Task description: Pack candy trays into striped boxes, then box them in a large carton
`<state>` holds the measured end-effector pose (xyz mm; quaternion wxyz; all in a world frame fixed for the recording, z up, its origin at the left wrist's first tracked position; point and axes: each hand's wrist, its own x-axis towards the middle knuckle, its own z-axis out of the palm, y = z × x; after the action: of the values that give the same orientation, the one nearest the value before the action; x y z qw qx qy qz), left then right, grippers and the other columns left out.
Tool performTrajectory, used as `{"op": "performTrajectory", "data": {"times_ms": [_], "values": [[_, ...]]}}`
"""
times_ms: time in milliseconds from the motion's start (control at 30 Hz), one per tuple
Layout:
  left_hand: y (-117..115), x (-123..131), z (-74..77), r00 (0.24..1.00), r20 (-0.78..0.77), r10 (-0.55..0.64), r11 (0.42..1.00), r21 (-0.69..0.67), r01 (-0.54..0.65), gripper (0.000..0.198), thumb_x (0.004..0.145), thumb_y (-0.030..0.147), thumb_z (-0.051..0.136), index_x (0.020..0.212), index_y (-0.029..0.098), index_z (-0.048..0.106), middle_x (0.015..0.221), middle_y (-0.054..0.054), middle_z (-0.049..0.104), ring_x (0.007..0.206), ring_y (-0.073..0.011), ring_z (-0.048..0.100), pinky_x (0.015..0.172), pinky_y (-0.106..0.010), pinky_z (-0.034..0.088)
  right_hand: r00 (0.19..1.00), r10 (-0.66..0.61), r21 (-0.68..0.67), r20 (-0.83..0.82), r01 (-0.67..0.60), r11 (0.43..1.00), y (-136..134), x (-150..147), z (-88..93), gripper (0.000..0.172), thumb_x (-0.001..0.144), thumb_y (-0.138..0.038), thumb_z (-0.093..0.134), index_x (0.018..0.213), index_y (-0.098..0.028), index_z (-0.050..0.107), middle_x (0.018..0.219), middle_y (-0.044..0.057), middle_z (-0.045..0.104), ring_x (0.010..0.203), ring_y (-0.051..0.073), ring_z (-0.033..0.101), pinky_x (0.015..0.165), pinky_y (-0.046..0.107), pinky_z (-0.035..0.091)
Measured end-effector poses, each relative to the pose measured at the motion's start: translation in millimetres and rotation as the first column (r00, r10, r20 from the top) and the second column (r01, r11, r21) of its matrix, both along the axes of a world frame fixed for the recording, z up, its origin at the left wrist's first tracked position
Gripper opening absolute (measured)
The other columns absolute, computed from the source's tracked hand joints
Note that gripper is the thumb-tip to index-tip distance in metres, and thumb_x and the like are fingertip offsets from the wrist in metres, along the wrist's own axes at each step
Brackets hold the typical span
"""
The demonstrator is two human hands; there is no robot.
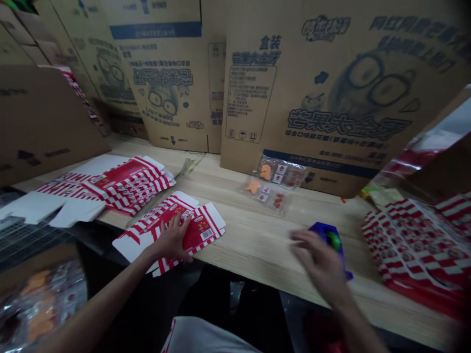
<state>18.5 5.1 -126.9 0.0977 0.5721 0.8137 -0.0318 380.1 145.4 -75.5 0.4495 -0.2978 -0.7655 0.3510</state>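
Observation:
My left hand [172, 239] lies flat on a small pile of unfolded red-and-white striped cartons [200, 226] at the near edge of the wooden table [257, 240]. My right hand [321, 264], blurred by motion, hovers with spread fingers just in front of a blue tape dispenser [333, 240] with a green core. The hand is empty and partly covers the dispenser.
A bigger spread of flat striped cartons [121, 184] lies at the left, another stack [412, 245] at the right. Clear snack packets [275, 184] lie mid-table. Large printed cardboard boxes [331, 88] line the back. A bag of packets [37, 299] sits low left.

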Motion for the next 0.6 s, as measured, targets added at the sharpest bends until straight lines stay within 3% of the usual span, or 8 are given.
{"op": "performTrajectory", "data": {"times_ms": [67, 100, 200, 300, 367, 433, 500, 600], "values": [[-3.0, 1.0, -5.8, 1.0, -0.004, 0.002, 0.999, 0.035, -0.002, 0.14, 0.036, 0.059, 0.081, 0.151, 0.013, 0.015, 0.154, -0.033, 0.007, 0.142, -0.0509, 0.009, 0.105, -0.071, 0.012, 0.964, 0.229, -0.202, 0.135, -0.2, 0.959, -0.1, -60.0, -8.6, 0.018, 0.084, -0.026, 0.065, 0.1, -0.021, 0.064, 0.11, 0.008, 0.064, 0.094, 0.021, 0.063, 0.078, 0.034, 0.055], [-4.4, 1.0, -8.5, 1.0, -0.007, 0.003, 0.999, 0.049, -0.003, 0.141, 0.036, 0.059, 0.081, 0.151, 0.013, 0.015, 0.155, -0.032, 0.006, 0.142, -0.0514, 0.007, 0.105, -0.071, 0.012, 0.935, 0.297, -0.305, 0.192, -0.231, 0.924, 2.6, -93.0, -13.1, 0.019, 0.081, -0.024, 0.066, 0.1, -0.021, 0.063, 0.109, 0.008, 0.065, 0.095, 0.021, 0.063, 0.077, 0.034, 0.054], [-5.7, 0.2, -14.0, 1.0, -0.006, 0.013, 0.998, 0.063, -0.012, 0.142, 0.035, 0.058, 0.082, 0.151, 0.014, 0.013, 0.156, -0.03, 0.002, 0.142, -0.0517, 0.005, 0.105, -0.071, 0.01, 0.909, 0.337, -0.355, 0.244, -0.24, 0.903, 15.5, -183.4, -28.4, 0.02, 0.073, -0.028, 0.072, 0.086, -0.018, 0.061, 0.086, 0.005, 0.066, 0.081, 0.021, 0.063, 0.069, 0.033, 0.052], [-4.1, 1.2, -13.8, 1.0, 0.015, 0.025, 0.999, 0.04, -0.026, 0.144, 0.034, 0.06, 0.082, 0.152, 0.015, 0.011, 0.157, -0.03, 0.001, 0.143, -0.0499, 0.004, 0.106, -0.07, 0.008, 0.894, 0.413, -0.41, 0.172, -0.316, 0.855, 25.0, -235.1, -44.0, 0.022, 0.076, -0.032, 0.069, 0.064, -0.02, 0.056, 0.058, -0.002, 0.055, 0.061, 0.016, 0.058, 0.059, 0.029, 0.047], [-3.8, 3.8, -8.6, 1.0, 0.019, 0.021, 0.999, 0.032, -0.022, 0.145, 0.034, 0.059, 0.082, 0.152, 0.015, 0.01, 0.156, -0.03, 0.003, 0.143, -0.0496, 0.006, 0.107, -0.069, 0.008, 0.881, 0.464, -0.44, 0.093, -0.382, 0.813, 27.0, -245.5, -50.1, 0.03, 0.079, -0.033, 0.065, 0.056, -0.021, 0.051, 0.047, -0.005, 0.047, 0.051, 0.014, 0.052, 0.051, 0.027, 0.044], [-5.1, 6.6, 2.7, 1.0, 0.001, -0.011, 0.998, 0.055, 0.011, 0.145, 0.033, 0.054, 0.083, 0.152, 0.015, 0.011, 0.155, -0.03, 0.009, 0.141, -0.0499, 0.011, 0.108, -0.067, 0.009, 0.887, 0.459, -0.444, 0.057, -0.389, 0.807, 26.5, -241.2, -49.5, 0.032, 0.079, -0.034, 0.063, 0.053, -0.021, 0.051, 0.044, -0.005, 0.046, 0.047, 0.013, 0.049, 0.047, 0.026, 0.042], [-7.7, 8.1, 20.8, 0.998, -0.047, -0.044, 0.991, 0.124, 0.049, 0.139, 0.036, 0.049, 0.083, 0.151, 0.014, 0.014, 0.151, -0.028, 0.022, 0.138, -0.0487, 0.021, 0.109, -0.064, 0.011, 0.918, 0.395, -0.427, 0.042, -0.341, 0.838, 24.2, -226.6, -42.5, 0.028, 0.079, -0.034, 0.062, 0.057, -0.019, 0.053, 0.049, -0.003, 0.051, 0.052, 0.015, 0.052, 0.049, 0.026, 0.044], [-10.7, 9.0, 54.9, 0.995, -0.103, -0.002, 0.959, 0.28, 0.031, 0.127, 0.046, 0.046, 0.08, 0.15, 0.013, 0.015, 0.139, -0.025, 0.04, 0.128, -0.0451, 0.036, 0.108, -0.06, 0.019, 0.979, 0.205, -0.363, -0.005, -0.193, 0.912, 14.7, -194.4, -27.4, 0.02, 0.083, -0.038, 0.057, 0.079, -0.019, 0.059, 0.079, 0.005, 0.065, 0.08, 0.02, 0.059, 0.068, 0.029, 0.049]]}}
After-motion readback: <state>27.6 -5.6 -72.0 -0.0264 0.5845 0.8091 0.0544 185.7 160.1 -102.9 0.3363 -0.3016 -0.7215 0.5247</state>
